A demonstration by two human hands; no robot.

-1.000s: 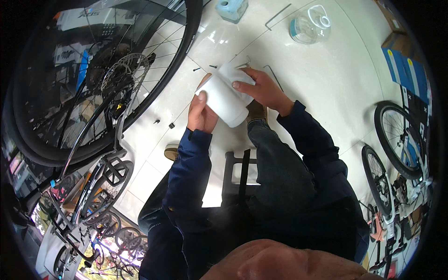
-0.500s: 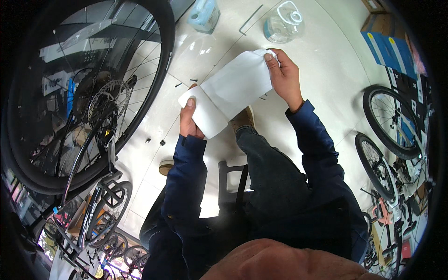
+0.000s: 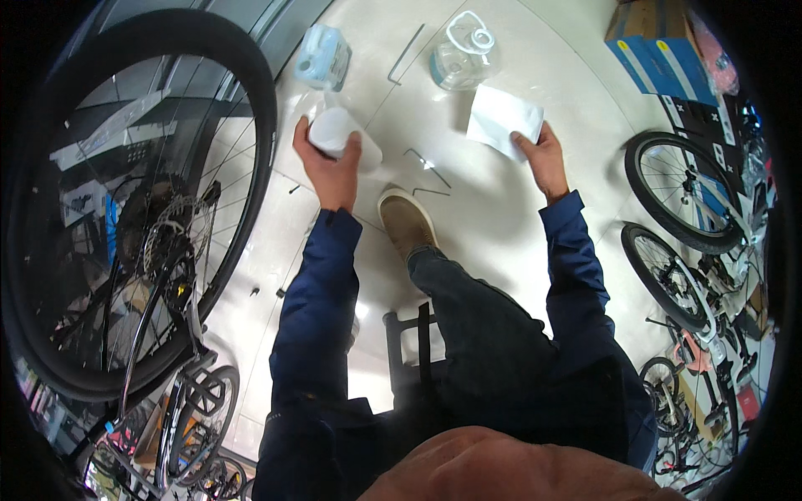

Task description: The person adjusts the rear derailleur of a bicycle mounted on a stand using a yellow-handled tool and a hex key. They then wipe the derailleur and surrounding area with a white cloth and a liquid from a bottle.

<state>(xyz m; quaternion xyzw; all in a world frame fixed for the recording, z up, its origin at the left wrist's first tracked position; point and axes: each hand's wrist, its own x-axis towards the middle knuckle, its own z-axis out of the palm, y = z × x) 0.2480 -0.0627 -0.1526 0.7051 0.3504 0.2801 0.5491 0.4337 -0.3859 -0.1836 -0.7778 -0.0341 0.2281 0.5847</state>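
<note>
My left hand (image 3: 332, 174) is closed around a white paper roll (image 3: 334, 134), its thumb on the near side and fingers on the far left side. Well apart to the right, my right hand (image 3: 543, 159) pinches the lower corner of a loose white paper sheet (image 3: 501, 119) between thumb and fingers. No paper joins the roll and the sheet. Both are held above the pale tiled floor. Between my hands, thin L-shaped hex keys (image 3: 433, 171) lie on the floor, just beyond my brown shoe (image 3: 404, 224).
A large bicycle wheel (image 3: 269, 125) fills the left side. At the far side stand a blue jug (image 3: 324, 57) and a clear jug (image 3: 461, 65), with a longer hex key (image 3: 407, 54) between them. Blue boxes (image 3: 660, 54) and a small bicycle wheel (image 3: 631, 179) are at right.
The sheet has come off the roll. My left hand moved up with the roll, and my right hand moved right with the sheet. The view has shifted, showing hex keys and my shoe.
</note>
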